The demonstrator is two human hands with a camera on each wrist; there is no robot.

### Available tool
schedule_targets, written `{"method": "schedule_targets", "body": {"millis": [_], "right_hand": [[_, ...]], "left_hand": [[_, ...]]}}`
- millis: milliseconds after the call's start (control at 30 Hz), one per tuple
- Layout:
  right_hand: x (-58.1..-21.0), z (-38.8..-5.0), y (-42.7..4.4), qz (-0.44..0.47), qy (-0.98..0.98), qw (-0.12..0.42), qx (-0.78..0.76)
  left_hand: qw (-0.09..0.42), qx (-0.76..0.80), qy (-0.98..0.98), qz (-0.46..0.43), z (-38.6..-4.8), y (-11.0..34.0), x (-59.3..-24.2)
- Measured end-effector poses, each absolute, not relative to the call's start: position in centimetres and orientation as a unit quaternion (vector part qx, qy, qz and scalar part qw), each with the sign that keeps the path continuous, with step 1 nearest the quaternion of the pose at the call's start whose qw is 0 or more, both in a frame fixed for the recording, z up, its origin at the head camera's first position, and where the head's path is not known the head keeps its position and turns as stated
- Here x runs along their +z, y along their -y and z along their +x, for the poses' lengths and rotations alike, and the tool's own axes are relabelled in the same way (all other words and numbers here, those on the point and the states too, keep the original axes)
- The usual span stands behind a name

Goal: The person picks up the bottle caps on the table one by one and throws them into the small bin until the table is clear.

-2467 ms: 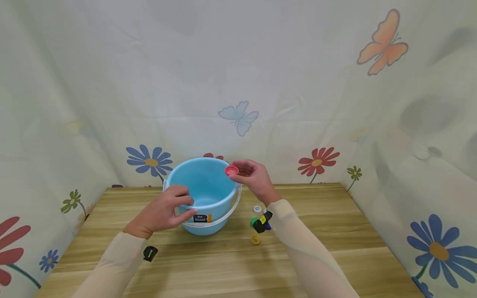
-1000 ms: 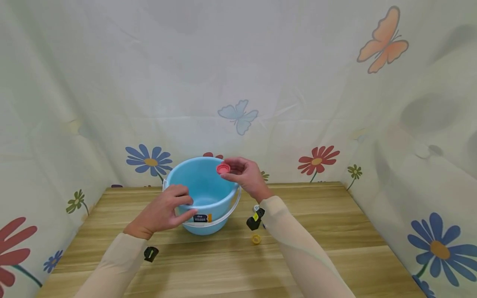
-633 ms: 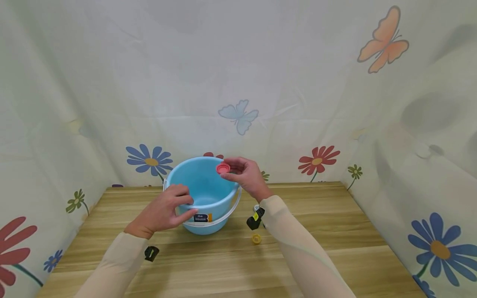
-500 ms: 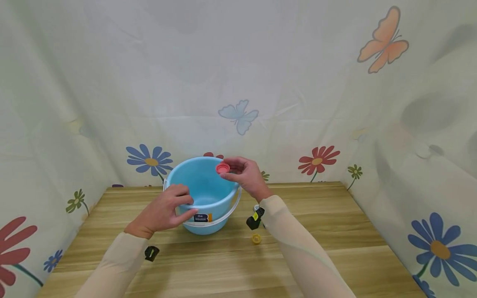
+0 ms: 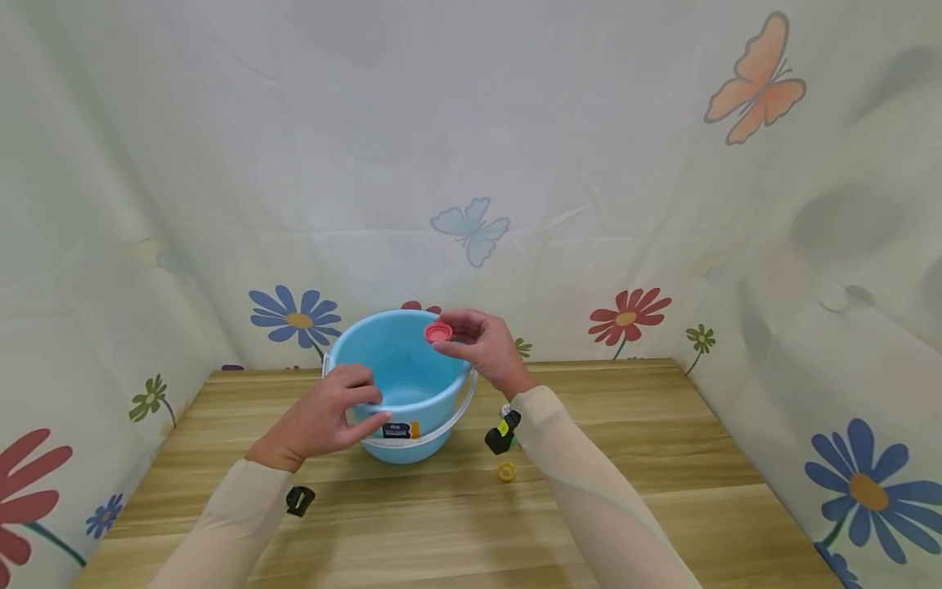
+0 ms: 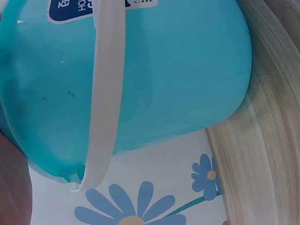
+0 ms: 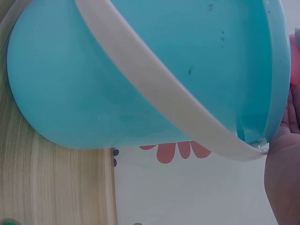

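A light blue bucket with a white handle stands upright on the table. My left hand holds its near left rim, fingers over the inside and thumb along the outer wall. Above the bucket's right rim, my right hand pinches a red bottle cap between thumb and fingers, hollow side facing me. In the right wrist view, part of the cap shows past the rim at the right edge. The left wrist view catches only a piece of the left hand.
Right of the bucket on the wooden table lie a yellow cap and a white cap. A sliver of green shows beside the right wrist camera, mostly covered. A flowered curtain hangs behind.
My right hand has moved a little left with the red cap, further over the bucket, then almost stopped. My left hand has stayed on the rim.
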State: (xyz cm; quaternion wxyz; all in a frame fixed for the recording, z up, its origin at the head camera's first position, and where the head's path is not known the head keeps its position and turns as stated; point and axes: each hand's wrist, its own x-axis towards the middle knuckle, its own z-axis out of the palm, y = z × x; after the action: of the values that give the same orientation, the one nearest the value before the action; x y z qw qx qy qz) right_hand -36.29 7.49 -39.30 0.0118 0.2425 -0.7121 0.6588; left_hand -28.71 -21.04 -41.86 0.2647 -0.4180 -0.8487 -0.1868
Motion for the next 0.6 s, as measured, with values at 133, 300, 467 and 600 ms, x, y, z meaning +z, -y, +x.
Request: {"method": "schedule_targets", "body": {"millis": [133,300,467,600], "right_hand": [[-39.17,-36.2,-7.47,0.242,0.712,0.008,0.659],[-39.14,-36.18,-7.44,0.241,0.717,0.009,0.654],[-39.27,-36.43,-7.34,0.249,0.719,0.011,0.649],[-39.32,-36.64,-7.25,0.258,0.714,0.013,0.651]], "left_hand": [[0.268,-0.187,0.845,-0.423,-28.81,21.1,-41.89],[0.27,-0.189,0.842,-0.427,-28.83,21.15,-41.91],[0.27,-0.188,0.842,-0.428,-28.75,21.08,-41.9],[0.271,-0.189,0.84,-0.43,-28.73,21.05,-41.9]]}}
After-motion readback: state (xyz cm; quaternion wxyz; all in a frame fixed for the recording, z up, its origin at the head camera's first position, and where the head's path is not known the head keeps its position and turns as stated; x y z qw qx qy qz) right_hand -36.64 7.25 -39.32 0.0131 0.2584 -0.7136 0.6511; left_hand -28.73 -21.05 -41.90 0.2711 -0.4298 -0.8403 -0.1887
